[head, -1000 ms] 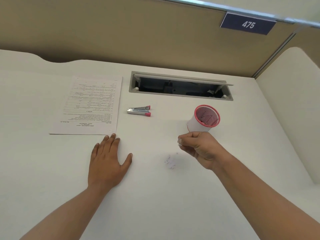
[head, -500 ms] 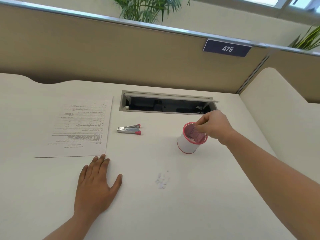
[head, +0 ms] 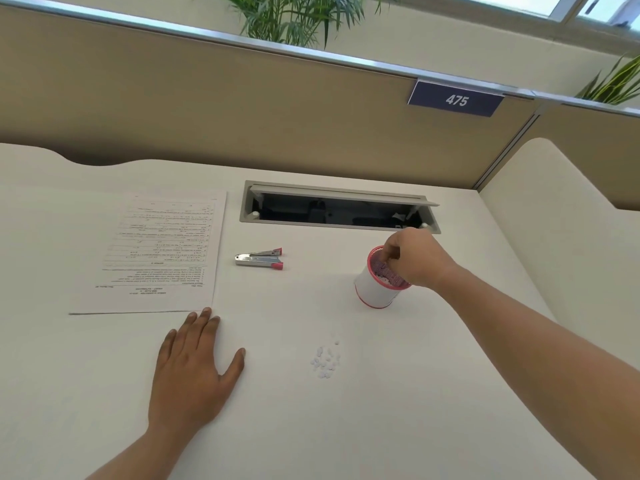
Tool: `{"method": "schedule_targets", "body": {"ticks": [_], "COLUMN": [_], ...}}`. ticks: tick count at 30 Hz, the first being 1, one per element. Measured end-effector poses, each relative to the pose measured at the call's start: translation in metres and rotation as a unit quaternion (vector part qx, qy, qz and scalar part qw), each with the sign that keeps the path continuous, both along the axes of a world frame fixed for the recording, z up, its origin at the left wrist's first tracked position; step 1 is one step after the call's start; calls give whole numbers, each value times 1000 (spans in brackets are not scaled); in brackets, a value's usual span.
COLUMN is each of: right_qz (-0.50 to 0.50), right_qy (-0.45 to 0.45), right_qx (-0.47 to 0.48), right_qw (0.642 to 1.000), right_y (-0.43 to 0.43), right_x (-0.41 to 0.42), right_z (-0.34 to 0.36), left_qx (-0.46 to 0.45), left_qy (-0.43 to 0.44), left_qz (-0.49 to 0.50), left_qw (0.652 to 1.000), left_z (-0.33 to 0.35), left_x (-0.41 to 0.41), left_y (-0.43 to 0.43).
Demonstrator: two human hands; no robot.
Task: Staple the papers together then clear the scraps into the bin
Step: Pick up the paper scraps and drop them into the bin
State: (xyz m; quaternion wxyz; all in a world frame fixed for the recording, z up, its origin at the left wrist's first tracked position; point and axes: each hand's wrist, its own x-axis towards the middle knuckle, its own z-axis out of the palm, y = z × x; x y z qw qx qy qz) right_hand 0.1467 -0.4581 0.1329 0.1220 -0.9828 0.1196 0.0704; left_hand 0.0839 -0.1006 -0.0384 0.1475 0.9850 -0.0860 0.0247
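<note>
Our right hand (head: 414, 259) over bin (head: 375, 292), grip pinched, contents unclear. Left hand (head: 194, 368) spread flat on desk (head: 381, 427). Scraps (head: 325, 363) mid-desk, papers (head: 162, 252) far-left. Risk: wrist tips bin, spilling.

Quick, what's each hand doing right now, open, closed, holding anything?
Left hand: open, flat on the white desk.
Right hand: fingertips pinched over the small pink-rimmed white bin; contents cannot be told.

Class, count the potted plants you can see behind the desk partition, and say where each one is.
2. One plant rises behind the partition at top centre. The other plant shows at the right edge, beyond the 475 sign. The pots are hidden, and more plants may be hidden too.
</note>
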Motion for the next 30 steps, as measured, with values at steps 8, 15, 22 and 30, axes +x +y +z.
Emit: {"method": "schedule_targets", "body": {"ticks": [8, 15, 22, 30], "right_qz": [-8, 13, 39, 32], "right_qy": [-30, -6, 7, -18], "right_qx": [26, -23, 7, 29], "right_qw": [999, 1000, 999, 999], "right_y": [-2, 0, -4, -5], "right_x": [-3, -5, -4, -5], "right_z": [2, 2, 0, -1], "left_qx": [0, -1, -4, -2], "left_qy": [2, 3, 0, -1], "left_qz": [2, 4, 3, 4], "left_qw": [1000, 1000, 1000, 1000], "left_z": [0, 2, 2, 1], "left_x": [0, 0, 0, 0], "left_y": [0, -1, -1, 0]}}
